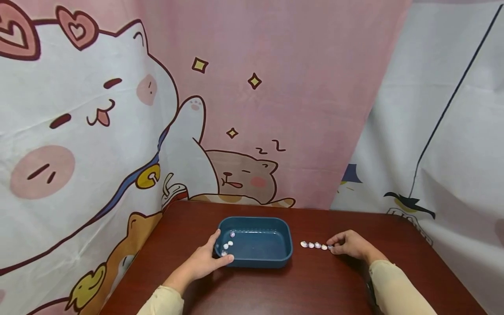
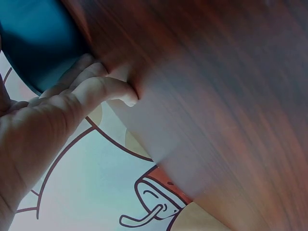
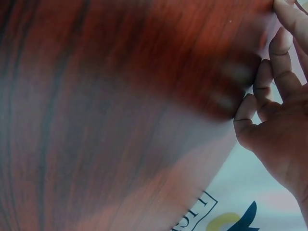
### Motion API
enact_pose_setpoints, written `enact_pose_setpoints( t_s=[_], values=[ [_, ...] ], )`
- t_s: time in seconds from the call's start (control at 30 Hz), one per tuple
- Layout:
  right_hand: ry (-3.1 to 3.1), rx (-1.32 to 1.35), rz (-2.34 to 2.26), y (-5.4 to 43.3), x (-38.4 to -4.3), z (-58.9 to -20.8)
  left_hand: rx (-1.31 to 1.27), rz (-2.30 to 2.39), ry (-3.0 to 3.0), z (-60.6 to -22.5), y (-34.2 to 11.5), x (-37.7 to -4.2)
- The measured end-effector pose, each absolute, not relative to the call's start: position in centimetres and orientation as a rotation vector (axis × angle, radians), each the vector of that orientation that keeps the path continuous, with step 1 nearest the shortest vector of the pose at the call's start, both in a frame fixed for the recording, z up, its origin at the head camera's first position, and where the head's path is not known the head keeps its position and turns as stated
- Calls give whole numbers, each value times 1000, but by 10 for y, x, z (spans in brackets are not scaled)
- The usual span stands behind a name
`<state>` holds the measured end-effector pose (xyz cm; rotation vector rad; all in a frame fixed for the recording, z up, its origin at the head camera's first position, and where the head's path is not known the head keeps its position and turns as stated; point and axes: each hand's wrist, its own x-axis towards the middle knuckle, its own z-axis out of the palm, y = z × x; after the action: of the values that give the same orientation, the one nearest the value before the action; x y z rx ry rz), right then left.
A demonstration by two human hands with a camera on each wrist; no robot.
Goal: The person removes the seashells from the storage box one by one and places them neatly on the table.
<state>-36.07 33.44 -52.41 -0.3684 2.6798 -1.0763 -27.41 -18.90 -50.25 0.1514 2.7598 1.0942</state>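
A blue rectangular plastic tray [image 1: 260,263] sits on the table, with several small white and purplish seashells [image 1: 230,243] inside at its left end. My left hand [image 1: 202,261] grips that end, thumb at the near left corner and fingers along the left side. In the left wrist view, the left hand [image 2: 72,96] is against the dark blue wall of the tray [image 2: 43,38]. To the right of the tray, several similar shells [image 1: 317,245] lie in a row. At the row's right end my right hand [image 1: 352,245] pinches a small shell [image 1: 330,248], partly hidden by the fingertips.
The brown wood-grain table [image 1: 267,291] reaches back to a cartoon-printed cloth [image 1: 307,109] hanging behind it. More of the cloth hangs at the left and right sides. Bare tabletop shows between the tray and the row of shells.
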Motion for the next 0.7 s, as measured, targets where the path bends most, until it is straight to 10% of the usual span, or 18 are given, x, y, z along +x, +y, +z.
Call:
enact_pose_setpoints(
  t_s=[0.7],
  values=[
    [2637,-347,-1145,337,-359,-525,145,1090,2755,-503,-189,-273]
  ],
)
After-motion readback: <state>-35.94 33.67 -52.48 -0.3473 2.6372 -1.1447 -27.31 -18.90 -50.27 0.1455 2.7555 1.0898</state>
